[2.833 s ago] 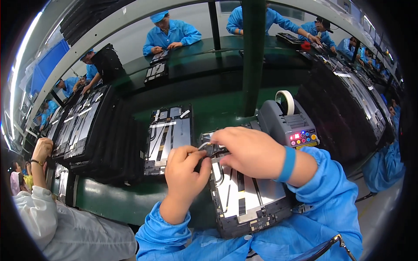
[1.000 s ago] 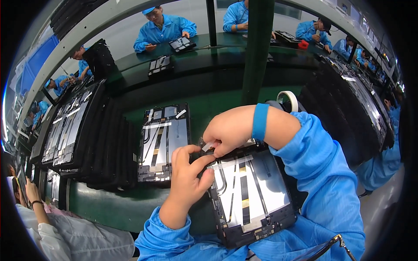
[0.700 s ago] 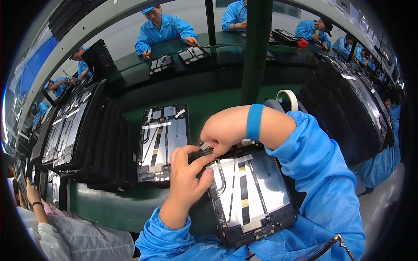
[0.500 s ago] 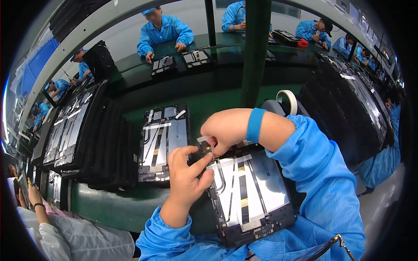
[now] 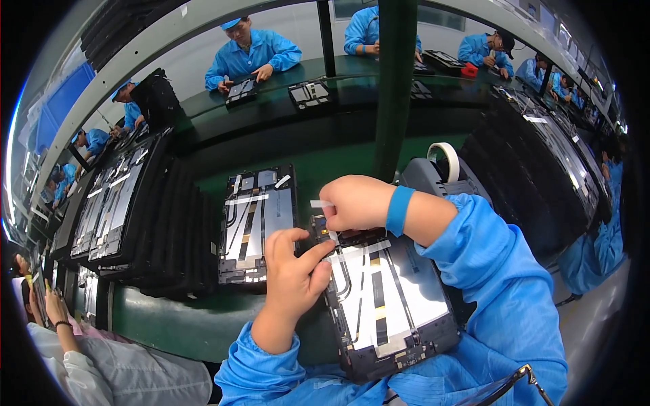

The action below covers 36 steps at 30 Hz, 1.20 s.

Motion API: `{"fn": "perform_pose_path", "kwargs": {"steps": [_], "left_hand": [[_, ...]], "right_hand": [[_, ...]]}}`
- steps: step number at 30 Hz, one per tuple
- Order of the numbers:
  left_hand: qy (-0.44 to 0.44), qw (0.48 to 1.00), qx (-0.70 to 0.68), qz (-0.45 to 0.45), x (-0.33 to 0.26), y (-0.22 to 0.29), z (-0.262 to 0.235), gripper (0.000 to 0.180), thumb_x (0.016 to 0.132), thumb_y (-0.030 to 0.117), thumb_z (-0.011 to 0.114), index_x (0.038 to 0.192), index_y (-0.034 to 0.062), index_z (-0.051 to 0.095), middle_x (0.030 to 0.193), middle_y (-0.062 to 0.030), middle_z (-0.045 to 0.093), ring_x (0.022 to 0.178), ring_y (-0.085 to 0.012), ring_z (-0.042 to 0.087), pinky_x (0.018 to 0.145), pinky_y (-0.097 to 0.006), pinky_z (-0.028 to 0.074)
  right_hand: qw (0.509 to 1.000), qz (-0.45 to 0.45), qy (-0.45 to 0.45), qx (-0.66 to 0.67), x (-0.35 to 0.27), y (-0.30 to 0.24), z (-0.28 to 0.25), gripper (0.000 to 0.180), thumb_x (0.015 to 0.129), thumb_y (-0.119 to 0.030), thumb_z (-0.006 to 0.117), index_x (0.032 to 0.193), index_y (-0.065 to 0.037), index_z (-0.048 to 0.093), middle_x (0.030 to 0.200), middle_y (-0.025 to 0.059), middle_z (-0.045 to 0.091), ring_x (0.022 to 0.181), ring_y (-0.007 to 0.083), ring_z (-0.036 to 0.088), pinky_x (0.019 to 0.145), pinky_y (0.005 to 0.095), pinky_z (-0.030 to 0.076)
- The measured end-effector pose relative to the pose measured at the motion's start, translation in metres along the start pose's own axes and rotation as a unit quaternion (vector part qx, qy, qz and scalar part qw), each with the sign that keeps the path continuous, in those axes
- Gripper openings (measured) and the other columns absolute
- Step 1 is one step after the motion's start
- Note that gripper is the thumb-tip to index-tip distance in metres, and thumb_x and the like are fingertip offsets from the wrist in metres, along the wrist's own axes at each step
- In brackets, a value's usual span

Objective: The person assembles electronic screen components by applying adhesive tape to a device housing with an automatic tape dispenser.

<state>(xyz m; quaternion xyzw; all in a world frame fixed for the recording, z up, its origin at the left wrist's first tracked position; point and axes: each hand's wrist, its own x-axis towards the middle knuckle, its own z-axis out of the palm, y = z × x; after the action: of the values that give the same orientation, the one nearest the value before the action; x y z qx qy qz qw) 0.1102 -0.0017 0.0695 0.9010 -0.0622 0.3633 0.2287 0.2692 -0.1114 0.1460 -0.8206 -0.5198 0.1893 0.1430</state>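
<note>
An opened tablet [image 5: 420,271] with a black frame, bright silver panel and dark ribbon cables lies tilted in front of me, its near end at my lap. At its far left corner my right hand [image 5: 359,201] pinches a short strip of whitish tape [image 5: 319,204], held just above the board. My left hand [image 5: 292,281] is open beside the tablet's left edge. Its index fingertip presses at that corner, by the lower end of a pale strip, while the other fingers spread apart. Another tape strip crosses the panel's far end. My right fingertips are partly hidden.
A second opened tablet [image 5: 274,223] lies on the green bench to the left. Tall stacks of black tablet trays [image 5: 162,230] rise at left and right. A tape roll [image 5: 445,161] sits in a grey dispenser behind my right arm, near a green post [image 5: 395,88]. Co-workers sit opposite.
My right hand has lifted slightly up and away from my left fingertip, the tape strip still pinched. Across the bench, a co-worker has shifted a tablet leftward.
</note>
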Motion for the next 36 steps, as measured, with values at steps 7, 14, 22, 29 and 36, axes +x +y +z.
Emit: {"fn": "perform_pose_path", "kwargs": {"steps": [7, 14, 22, 29, 36], "left_hand": [[-0.006, 0.999, 0.035, 0.034, 0.001, 0.001, -0.001, 0.024, 0.075, 0.02, 0.063, 0.095, 0.0108, 0.07, 0.104, -0.0149, 0.051, 0.102, -0.0351, 0.046, 0.09, -0.044, 0.038], [-0.007, 0.998, -0.06, 0.007, 0.013, 0.021, -0.021, 0.033, 0.081, 0.032, 0.064, 0.097, 0.0029, 0.067, 0.103, -0.016, 0.054, 0.097, -0.0327, 0.051, 0.085, -0.04, 0.042], [0.009, 0.987, -0.157, 0.036, 0.023, 0.083, -0.021, 0.016, 0.071, 0.012, 0.076, 0.071, 0.0038, 0.062, 0.064, -0.0073, 0.06, 0.058, -0.0223, 0.056, 0.054, -0.031, 0.044], [-0.142, 0.966, -0.215, 0.019, 0.071, 0.082, 0.007, 0.014, 0.075, 0.01, 0.072, 0.086, 0.0012, 0.07, 0.067, -0.0067, 0.06, 0.063, -0.0173, 0.057, 0.056, -0.027, 0.042], [-0.267, 0.957, 0.004, 0.114, 0.1, 0.073, 0.048, 0.043, 0.076, 0.011, 0.066, 0.118, 0.0063, 0.059, 0.11, -0.0137, 0.054, 0.103, -0.0278, 0.051, 0.086, -0.036, 0.044]], "right_hand": [[0.993, -0.005, 0.109, 0.035, -0.011, 0.002, 0.01, 0.023, 0.073, -0.022, 0.071, 0.078, -0.002, 0.06, 0.072, 0.0147, 0.063, 0.07, 0.03, 0.063, 0.063, 0.0368, 0.049], [0.977, -0.108, 0.18, 0.03, -0.059, -0.013, 0.009, 0.016, 0.085, -0.021, 0.056, 0.088, -0.006, 0.062, 0.081, 0.0142, 0.064, 0.078, 0.0348, 0.061, 0.069, 0.0416, 0.049], [0.955, -0.071, 0.276, 0.079, -0.149, -0.019, 0.027, 0.016, 0.083, -0.019, 0.063, 0.094, -0.008, 0.067, 0.077, 0.0091, 0.066, 0.068, 0.0256, 0.065, 0.062, 0.0341, 0.051], [0.919, -0.098, 0.37, 0.096, -0.166, 0.016, 0.019, 0.008, 0.08, -0.013, 0.065, 0.083, -0.005, 0.066, 0.075, 0.0102, 0.063, 0.069, 0.0267, 0.062, 0.061, 0.0336, 0.049], [0.904, 0.087, 0.38, 0.176, -0.146, 0.056, 0.01, 0.01, 0.084, -0.011, 0.061, 0.086, -0.001, 0.062, 0.073, 0.0095, 0.062, 0.067, 0.0216, 0.061, 0.061, 0.0321, 0.048]]}}
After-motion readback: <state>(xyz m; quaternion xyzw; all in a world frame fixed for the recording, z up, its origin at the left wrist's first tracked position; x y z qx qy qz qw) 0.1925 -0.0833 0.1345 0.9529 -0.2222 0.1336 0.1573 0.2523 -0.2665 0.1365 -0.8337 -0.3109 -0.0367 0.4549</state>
